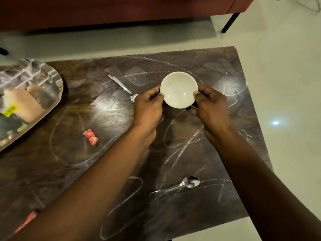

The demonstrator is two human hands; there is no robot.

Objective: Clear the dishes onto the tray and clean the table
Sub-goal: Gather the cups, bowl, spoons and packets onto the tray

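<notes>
A dark, chalk-smeared table (199, 66) is standing on pale floor tiles before a red sofa. Both hands are gripping the white bowl (178, 89) at mid-table, left hand (147, 108) and right hand (212, 108) pinching opposite rims. The tray (58, 80) is lying well off to the left, so the carry is likely heading leftward, on the left hand's side.

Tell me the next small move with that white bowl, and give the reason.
Probably lift the white bowl and carry it left to the tray. The left hand and right hand already grip its opposite sides, it looks empty, and the tray sits at the table's left edge with bare room on it.
</notes>
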